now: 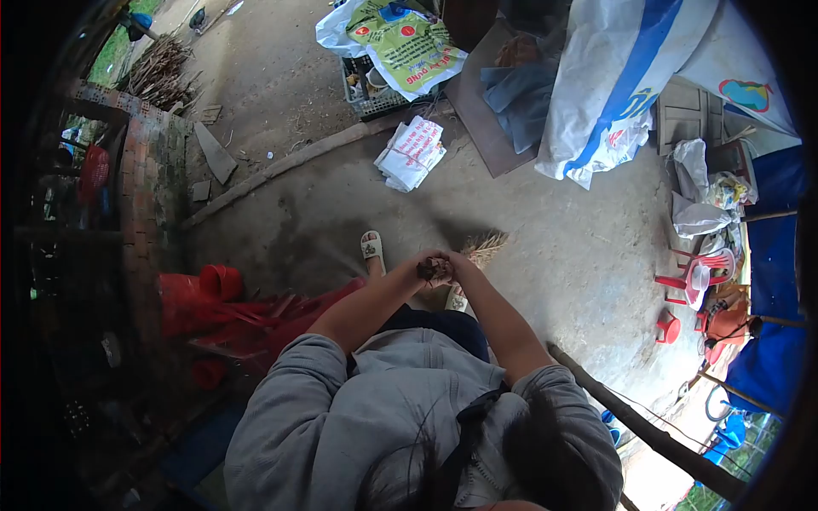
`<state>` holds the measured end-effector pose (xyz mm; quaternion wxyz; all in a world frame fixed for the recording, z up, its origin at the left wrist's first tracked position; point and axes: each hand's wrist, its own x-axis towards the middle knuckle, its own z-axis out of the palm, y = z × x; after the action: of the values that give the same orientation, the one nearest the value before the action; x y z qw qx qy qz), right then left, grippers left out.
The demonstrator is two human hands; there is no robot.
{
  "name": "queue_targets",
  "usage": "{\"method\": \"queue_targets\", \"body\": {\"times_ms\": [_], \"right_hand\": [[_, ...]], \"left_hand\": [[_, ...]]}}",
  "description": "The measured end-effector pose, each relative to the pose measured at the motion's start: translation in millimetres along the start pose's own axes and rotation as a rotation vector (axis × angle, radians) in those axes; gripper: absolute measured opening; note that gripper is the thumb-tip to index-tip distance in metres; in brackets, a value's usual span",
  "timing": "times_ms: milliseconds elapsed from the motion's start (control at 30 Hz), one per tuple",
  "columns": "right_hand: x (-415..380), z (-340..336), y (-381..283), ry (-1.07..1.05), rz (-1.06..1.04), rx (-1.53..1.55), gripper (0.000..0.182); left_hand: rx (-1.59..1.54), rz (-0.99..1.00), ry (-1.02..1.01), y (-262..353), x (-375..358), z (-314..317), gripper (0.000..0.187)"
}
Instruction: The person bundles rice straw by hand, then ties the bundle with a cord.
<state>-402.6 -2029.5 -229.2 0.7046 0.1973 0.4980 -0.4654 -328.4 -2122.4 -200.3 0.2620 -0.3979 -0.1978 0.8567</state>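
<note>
My left hand (428, 260) and my right hand (451, 266) meet in front of my waist, closed together around the dark brown top of a broom handle. Beyond my right hand, the pale straw bristles of the broom (486, 247) show near the floor. Most of the handle is hidden under my hands. One foot in a light sandal (372, 244) stands ahead to the left, and the other sandal (457, 300) shows partly below my hands.
A folded white sack (411, 153) lies on the concrete floor ahead. Behind it stands a dark crate (375, 104) with bags on top. Large white-and-blue sacks (618, 94) hang at right. Red plastic items (220, 283) and a brick wall (141, 187) are left; a wooden pole (648, 430) slants at right.
</note>
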Motion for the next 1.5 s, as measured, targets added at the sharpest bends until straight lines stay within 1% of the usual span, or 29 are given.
{"method": "queue_targets", "body": {"times_ms": [67, 100, 133, 200, 267, 300, 367, 400, 433, 500, 533, 633, 667, 700, 767, 800, 833, 867, 900, 967, 1067, 1133, 1167, 1233, 1267, 1333, 1367, 1433, 1500], "right_hand": [[27, 60, -12, -0.068, 0.023, 0.006, 0.023], [42, 92, -21, -0.102, 0.032, 0.006, 0.023], [58, 123, -33, -0.135, 0.038, 0.005, 0.023], [93, 180, -63, -0.194, 0.048, 0.004, 0.024], [119, 228, -94, -0.223, 0.055, -0.033, 0.024], [130, 252, -109, -0.236, 0.047, -0.054, 0.025], [144, 284, -141, -0.239, 0.022, -0.141, 0.025], [148, 295, -156, -0.239, 0.011, -0.184, 0.025], [152, 303, -169, -0.236, 0.003, -0.224, 0.026], [153, 319, -186, -0.224, -0.025, -0.273, 0.027], [147, 326, -194, -0.218, -0.033, -0.294, 0.027], [69, 369, -228, -0.162, -0.193, -0.231, 0.029], [69, 375, -238, -0.223, -0.171, -0.256, 0.026], [67, 380, -247, -0.222, -0.176, -0.257, 0.026], [57, 387, -265, -0.206, -0.089, -0.384, 0.022], [60, 385, -266, -0.199, -0.097, -0.384, 0.022], [71, 380, -261, -0.29, -0.006, -0.396, 0.021], [63, 386, -257, -0.382, 0.086, -0.41, 0.02], [53, 389, -247, -0.172, 0.001, -0.506, 0.024], [42, 396, -223, -0.015, -0.091, -0.558, 0.024], [60, 398, -198, -0.029, -0.111, -0.479, 0.025], [88, 404, -191, -0.078, -0.103, -0.432, 0.026], [102, 409, -188, -0.1, -0.098, -0.42, 0.027], [126, 419, -193, -0.133, -0.094, -0.406, 0.027], [135, 424, -198, -0.148, -0.091, -0.406, 0.028], [147, 430, -208, -0.17, -0.089, -0.426, 0.029], [149, 432, -212, -0.176, -0.096, -0.437, 0.029], [155, 434, -213, -0.166, -0.131, -0.461, 0.03], [165, 437, -211, -0.122, -0.183, -0.455, 0.034]], "left_hand": [[0.002, 0.1, 0.063, 41, -47, -7, 0.017], [0.006, 0.108, 0.061, 64, -73, -6, 0.017], [0.009, 0.197, 0.069, 82, -102, -3, 0.018], [0.009, 0.283, 0.073, 117, -154, 5, 0.019], [0.236, 0.457, 0.192, 151, -199, 30, 0.017], [0.233, 0.466, 0.186, 161, -219, 47, 0.017], [0.406, 0.696, 0.356, 164, -261, 88, 0.014], [0.442, 0.743, 0.462, 175, -263, 94, 0.013], [0.449, 0.742, 0.465, 181, -265, 92, 0.013], [0.384, 0.862, 0.39, 193, -271, 91, 0.013], [0.338, 0.9, 0.273, 196, -276, 93, 0.013], [0.372, 0.935, 0.206, 195, -309, 129, 0.014], [0.365, 0.862, 0.114, 195, -326, 145, 0.013], [0.369, 0.863, 0.111, 206, -332, 146, 0.013], [0.18, 0.571, -0.153, 222, -340, 149, 0.012], [0.187, 0.607, -0.141, 224, -342, 144, 0.012], [0.191, 0.602, -0.149, 221, -344, 138, 0.012], [0.132, 0.536, -0.188, 220, -344, 129, 0.012], [0.074, 0.471, -0.226, 220, -343, 120, 0.012], [0.073, 0.389, -0.242, 250, -317, 73, 0.014], [0.052, 0.435, -0.223, 252, -314, 50, 0.015], [-0.018, 0.301, -0.083, 261, -318, 38, 0.016], [-0.021, 0.304, -0.084, 255, -330, 46, 0.016], [0.317, 0.601, -0.009, 238, -366, 78, 0.017], [0.321, 0.607, -0.008, 252, -365, 75, 0.017], [0.421, 0.643, 0.157, 274, -369, 70, 0.017], [0.426, 0.643, 0.164, 272, -374, 69, 0.017], [0.345, 0.814, 0.103, 252, -377, 71, 0.016], [0.326, 0.805, 0.092, 243, -387, 75, 0.016]]}}
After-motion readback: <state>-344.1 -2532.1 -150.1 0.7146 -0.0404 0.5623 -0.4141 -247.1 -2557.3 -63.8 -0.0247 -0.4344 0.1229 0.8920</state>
